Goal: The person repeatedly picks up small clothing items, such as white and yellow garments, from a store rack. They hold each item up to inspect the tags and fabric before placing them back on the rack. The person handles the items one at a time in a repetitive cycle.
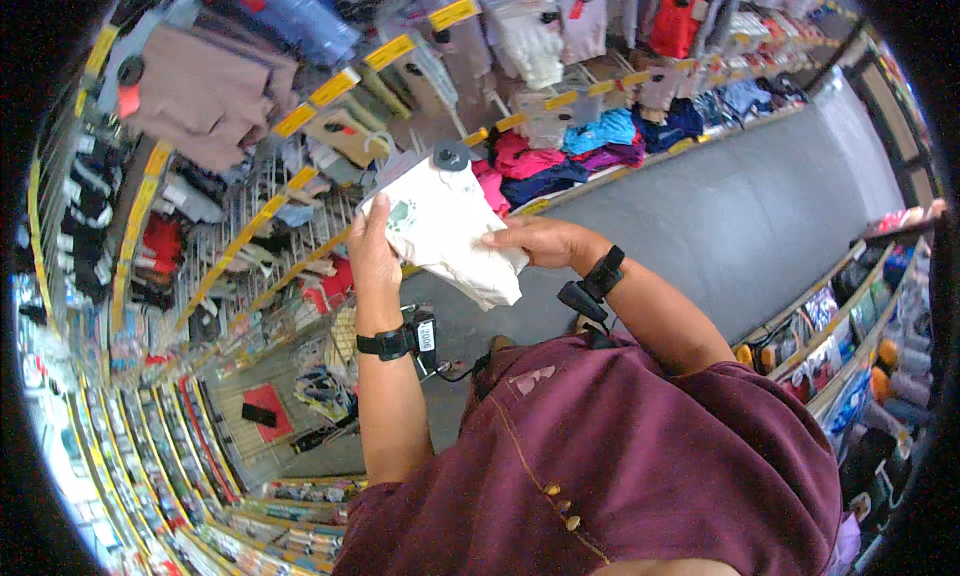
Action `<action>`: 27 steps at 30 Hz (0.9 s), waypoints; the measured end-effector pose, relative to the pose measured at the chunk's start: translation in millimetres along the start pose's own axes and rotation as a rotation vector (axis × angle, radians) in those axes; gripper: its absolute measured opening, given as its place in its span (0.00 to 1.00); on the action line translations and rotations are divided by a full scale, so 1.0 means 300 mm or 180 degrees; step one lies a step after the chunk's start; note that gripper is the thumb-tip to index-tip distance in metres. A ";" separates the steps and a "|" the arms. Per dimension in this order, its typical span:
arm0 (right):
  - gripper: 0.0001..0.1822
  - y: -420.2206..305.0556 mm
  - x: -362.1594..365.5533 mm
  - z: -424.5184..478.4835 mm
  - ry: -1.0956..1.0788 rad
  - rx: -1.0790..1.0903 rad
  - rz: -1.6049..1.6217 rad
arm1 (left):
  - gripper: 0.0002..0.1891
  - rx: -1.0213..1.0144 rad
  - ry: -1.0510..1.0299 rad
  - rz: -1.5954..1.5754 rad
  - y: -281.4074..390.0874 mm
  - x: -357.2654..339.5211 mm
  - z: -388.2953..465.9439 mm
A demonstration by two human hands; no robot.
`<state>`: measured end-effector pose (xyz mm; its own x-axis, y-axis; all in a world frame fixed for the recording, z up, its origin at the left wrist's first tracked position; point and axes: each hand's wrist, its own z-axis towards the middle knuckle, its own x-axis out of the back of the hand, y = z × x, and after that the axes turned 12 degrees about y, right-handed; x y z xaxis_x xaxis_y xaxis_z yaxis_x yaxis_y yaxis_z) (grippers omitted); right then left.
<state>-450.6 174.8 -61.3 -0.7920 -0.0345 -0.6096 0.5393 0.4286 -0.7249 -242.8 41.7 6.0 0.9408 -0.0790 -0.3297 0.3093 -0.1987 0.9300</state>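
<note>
Both of my hands hold a folded white garment in front of my chest, tilted down to the right. It hangs on a clear plastic hanger, and a round black security tag sits at its upper edge. A small green print shows near its left side. My left hand grips the garment's left edge, thumb on top. My right hand pinches its right edge between the thumb on top and fingers that are mostly hidden beneath.
Racks of hanging clothes with yellow label strips run along the far side. Folded clothes lie on a low shelf beyond my hands. Grey floor stretches to the right. A wire shopping cart with a black phone-like object stands lower left.
</note>
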 end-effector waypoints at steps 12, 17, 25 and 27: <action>0.26 0.104 0.349 -0.277 0.1310 0.0192 0.0193 | 0.15 0.0714 -0.0458 0.0714 -0.404 -0.318 0.016; 0.24 0.120 0.465 -0.326 0.1669 0.0199 0.0488 | 0.12 0.0981 -0.0848 0.0732 -0.641 -0.421 0.126; 0.23 0.212 0.742 -0.259 0.2397 0.0046 0.0728 | 0.12 0.1723 -0.1123 0.0881 -1.057 -0.611 0.309; 0.23 0.221 0.814 -0.235 0.2615 -0.0002 0.0745 | 0.13 0.1847 -0.1149 0.0772 -1.158 -0.643 0.375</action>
<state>-628.2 258.4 -235.6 -0.6165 0.7206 -0.3173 0.7149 0.3435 -0.6090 -547.4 16.1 -271.8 0.8381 -0.4843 -0.2512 -0.1202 -0.6131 0.7808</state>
